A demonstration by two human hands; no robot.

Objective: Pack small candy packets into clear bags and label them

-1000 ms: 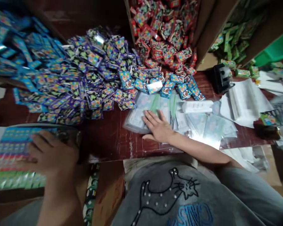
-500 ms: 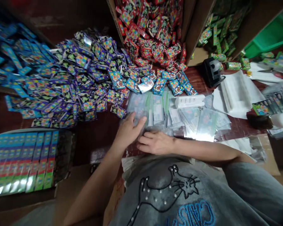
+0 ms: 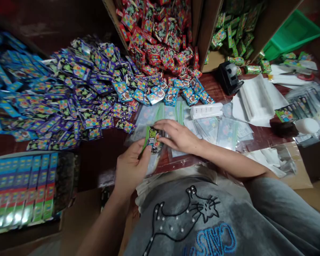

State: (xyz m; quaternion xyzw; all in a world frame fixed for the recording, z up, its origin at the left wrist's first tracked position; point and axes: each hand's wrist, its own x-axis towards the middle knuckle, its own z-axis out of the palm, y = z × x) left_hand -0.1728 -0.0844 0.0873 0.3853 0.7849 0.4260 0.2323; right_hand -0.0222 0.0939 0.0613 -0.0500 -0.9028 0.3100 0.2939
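The left hand (image 3: 131, 167) pinches a green-and-black packet (image 3: 152, 136) at its one o'clock; the right hand (image 3: 179, 138), the packet at its nine o'clock, touches it, grip unclear

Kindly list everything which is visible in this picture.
packet: 1, green and black, centre
blue boxes: many, blue, far left
purple boxes: many, purple, left
red boxes: many, red, top middle
green boxes: many, green, upper right
striped packs: several, multicoloured, lower left
bags: several, clear, middle
case: 1, white, on bags
tape dispenser: 1, black, right
paper: sheets, white, right
bin: 1, green, upper right
scissors: 1, red, right
probable bottle: 1, dark, right
table: 1, dark red, underneath
shirt: 1, grey, bottom
left hand: 1, bare, holding packet
right hand: 1, bare, at packet
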